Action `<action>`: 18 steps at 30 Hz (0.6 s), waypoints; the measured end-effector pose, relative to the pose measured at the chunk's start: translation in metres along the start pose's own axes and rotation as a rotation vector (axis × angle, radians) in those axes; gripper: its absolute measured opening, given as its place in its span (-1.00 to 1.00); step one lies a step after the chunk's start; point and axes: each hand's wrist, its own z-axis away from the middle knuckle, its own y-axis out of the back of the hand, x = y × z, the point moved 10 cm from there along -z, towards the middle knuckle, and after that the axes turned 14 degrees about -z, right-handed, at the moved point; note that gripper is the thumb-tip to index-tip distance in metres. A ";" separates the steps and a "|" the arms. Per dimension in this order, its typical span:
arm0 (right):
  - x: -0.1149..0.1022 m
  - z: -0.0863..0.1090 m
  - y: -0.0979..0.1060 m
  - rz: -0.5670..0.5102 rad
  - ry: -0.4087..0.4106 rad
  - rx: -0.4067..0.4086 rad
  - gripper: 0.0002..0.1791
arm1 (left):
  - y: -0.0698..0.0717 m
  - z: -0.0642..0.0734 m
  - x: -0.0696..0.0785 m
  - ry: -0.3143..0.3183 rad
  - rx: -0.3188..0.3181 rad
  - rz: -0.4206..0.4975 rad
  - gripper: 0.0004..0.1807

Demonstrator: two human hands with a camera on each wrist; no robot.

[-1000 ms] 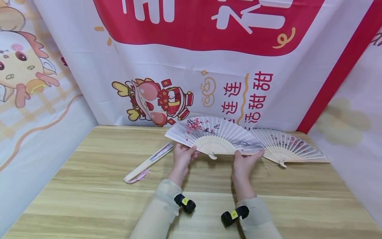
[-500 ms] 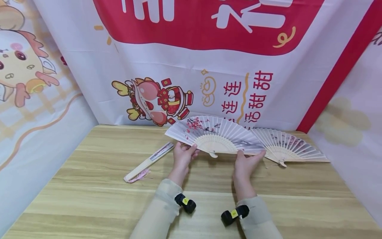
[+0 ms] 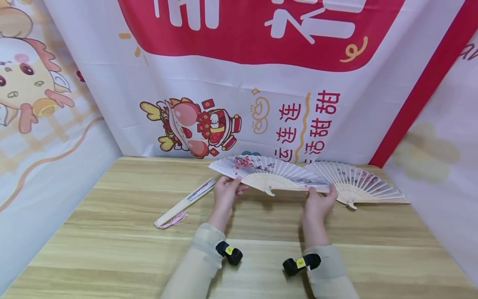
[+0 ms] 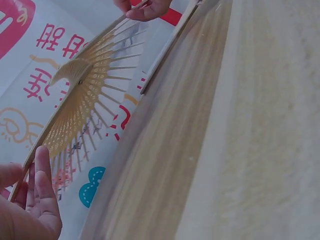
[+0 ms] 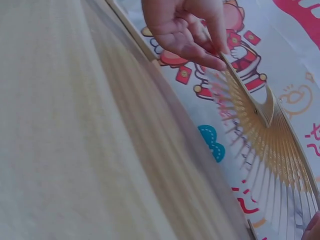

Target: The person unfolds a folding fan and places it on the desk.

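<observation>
An unfolded hand fan (image 3: 267, 178), pale with red blossoms and light ribs, is held raised at the table's back edge. My left hand (image 3: 225, 194) pinches its left end stick between thumb and fingers. At the other end, the thumb and fingers of my right hand (image 3: 319, 203) grip the right stick. The left wrist view gives the ribbed back of the fan (image 4: 82, 105) and my left hand (image 4: 37, 200) at one end. From the right wrist, the fan (image 5: 265, 145) spans both hands, with only a bit of my right hand (image 5: 312, 227) in the corner.
A second unfolded fan (image 3: 360, 185) stands to the right, partly overlapped by the held one. On the left lies a folded fan (image 3: 186, 202) with a pink tassel (image 3: 176, 219). Behind the wooden table (image 3: 112, 245) hangs a printed cloth (image 3: 209, 74).
The held fan has tipped back, its upper edge lower now, uncovering more of the printed cloth. My right hand has shifted right, my left slightly left.
</observation>
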 end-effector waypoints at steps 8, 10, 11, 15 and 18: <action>-0.014 -0.010 0.013 -0.121 -0.005 0.067 -0.60 | 0.011 -0.004 0.011 -0.005 0.035 0.073 -0.76; -0.015 -0.014 0.015 -0.140 -0.028 0.071 -0.68 | 0.015 -0.003 0.014 -0.005 0.043 0.068 -0.74; -0.015 -0.015 0.015 -0.146 -0.040 0.069 -0.69 | 0.017 -0.002 0.015 -0.004 0.043 0.063 -0.72; -0.021 -0.023 0.017 -0.123 -0.089 0.046 -0.59 | 0.023 -0.001 0.017 0.019 0.012 0.011 -0.69; -0.027 -0.029 0.016 -0.082 -0.114 0.008 -0.41 | 0.028 -0.003 0.019 0.044 -0.037 -0.041 -0.72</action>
